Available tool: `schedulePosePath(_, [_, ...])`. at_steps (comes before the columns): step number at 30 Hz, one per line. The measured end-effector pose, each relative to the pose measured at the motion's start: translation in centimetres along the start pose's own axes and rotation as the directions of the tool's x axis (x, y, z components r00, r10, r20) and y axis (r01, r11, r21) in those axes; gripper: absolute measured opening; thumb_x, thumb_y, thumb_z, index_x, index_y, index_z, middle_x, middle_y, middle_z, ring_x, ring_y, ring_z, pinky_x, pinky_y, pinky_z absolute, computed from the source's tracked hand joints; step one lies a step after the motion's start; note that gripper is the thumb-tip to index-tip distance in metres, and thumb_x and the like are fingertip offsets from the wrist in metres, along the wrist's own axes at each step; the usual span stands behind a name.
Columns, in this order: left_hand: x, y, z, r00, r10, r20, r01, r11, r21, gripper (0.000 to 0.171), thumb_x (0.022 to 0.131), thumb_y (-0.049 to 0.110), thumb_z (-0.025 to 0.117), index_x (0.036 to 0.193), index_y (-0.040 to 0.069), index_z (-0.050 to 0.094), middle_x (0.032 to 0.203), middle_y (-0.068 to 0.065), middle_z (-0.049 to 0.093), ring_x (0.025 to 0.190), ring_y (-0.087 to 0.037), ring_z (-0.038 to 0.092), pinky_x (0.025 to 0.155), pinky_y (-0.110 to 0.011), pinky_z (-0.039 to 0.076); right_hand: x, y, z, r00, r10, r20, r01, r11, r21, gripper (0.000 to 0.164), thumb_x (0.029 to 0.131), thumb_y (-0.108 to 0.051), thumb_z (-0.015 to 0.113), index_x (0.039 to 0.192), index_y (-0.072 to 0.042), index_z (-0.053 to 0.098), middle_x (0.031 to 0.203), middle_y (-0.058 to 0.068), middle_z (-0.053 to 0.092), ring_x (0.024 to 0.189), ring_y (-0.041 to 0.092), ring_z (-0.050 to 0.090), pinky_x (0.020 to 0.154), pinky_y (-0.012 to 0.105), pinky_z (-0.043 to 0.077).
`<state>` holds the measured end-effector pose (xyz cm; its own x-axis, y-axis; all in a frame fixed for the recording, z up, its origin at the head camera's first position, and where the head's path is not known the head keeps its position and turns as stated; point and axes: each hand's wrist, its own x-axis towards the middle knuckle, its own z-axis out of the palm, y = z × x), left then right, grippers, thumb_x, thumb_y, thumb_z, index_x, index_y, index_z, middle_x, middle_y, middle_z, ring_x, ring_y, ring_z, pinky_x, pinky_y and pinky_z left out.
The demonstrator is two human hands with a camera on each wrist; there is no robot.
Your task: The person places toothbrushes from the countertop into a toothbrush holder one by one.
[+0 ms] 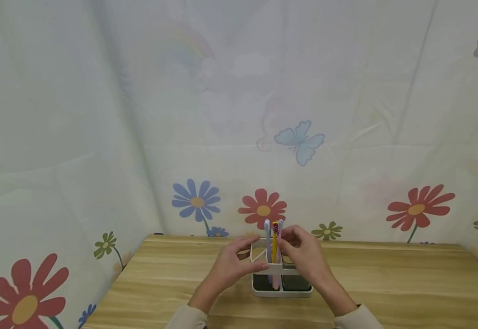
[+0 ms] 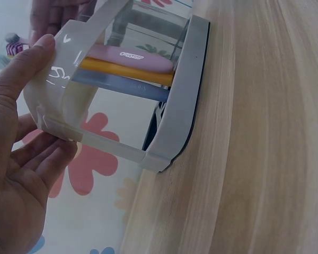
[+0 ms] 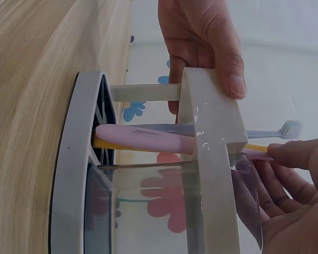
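A white toothbrush holder [image 1: 297,271] with a dark-lined base [image 3: 69,159] stands on the table. My left hand [image 1: 231,262] grips its upper frame [image 2: 53,90] from the left, thumb in front and fingers behind. Three toothbrushes stand upright in one compartment: a blue one [image 2: 122,87], a yellow-orange one [image 2: 130,71] and a pink one [image 3: 148,138]. With thumb and fingers my right hand [image 1: 306,253] pinches the pink toothbrush near its head, above the frame. The pink handle's lower end is down at the base.
A clear cup [image 3: 153,211] sits in the holder's right compartment, beside the brushes. Wood-grain tabletop [image 1: 386,274] surrounds the holder. Behind the table hangs a pale curtain [image 1: 230,151] printed with flowers and butterflies.
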<state>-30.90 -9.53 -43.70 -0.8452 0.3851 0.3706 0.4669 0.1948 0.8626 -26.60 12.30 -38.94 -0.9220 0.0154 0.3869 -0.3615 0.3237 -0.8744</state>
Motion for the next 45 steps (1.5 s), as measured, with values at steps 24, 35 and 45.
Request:
schedulePosePath(24, [0.06,-0.07,0.23,1.0,0.007,0.003,-0.007,1.0,0.022,0.072,0.087,0.028,0.092,0.148,0.006,0.062,0.142,-0.014,0.062,0.132,-0.032,0.061,0.106,-0.042,0.055,-0.48,0.53,-0.77,0.996,-0.087,0.011,0.087,0.989,-0.123,0.013,0.097,-0.004,0.078,0.108,-0.006,0.071,0.096,0.001,0.072,0.088,0.014,0.07,0.086,0.029,0.06])
schedulePosePath(35, [-0.02,-0.12,0.24,1.0,0.004,0.005,-0.004,1.0,0.02,0.067,0.086,0.03,0.092,0.146,0.017,0.065,0.143,-0.015,0.062,0.132,-0.035,0.061,0.106,-0.042,0.054,-0.64,0.93,-0.71,0.993,-0.121,0.013,0.121,0.985,-0.124,0.014,0.094,-0.001,0.08,0.105,-0.006,0.072,0.094,-0.001,0.072,0.086,0.013,0.07,0.083,0.026,0.061])
schedulePosePath(45, [-0.08,0.01,0.32,1.0,0.009,0.009,-0.009,1.0,0.015,0.068,0.087,0.03,0.092,0.147,0.015,0.064,0.144,-0.017,0.061,0.134,-0.039,0.059,0.107,-0.044,0.054,-0.75,0.75,-0.98,0.996,-0.08,0.037,0.084,0.989,-0.124,0.016,0.094,-0.003,0.08,0.106,-0.006,0.07,0.093,-0.001,0.071,0.086,0.014,0.068,0.082,0.026,0.06])
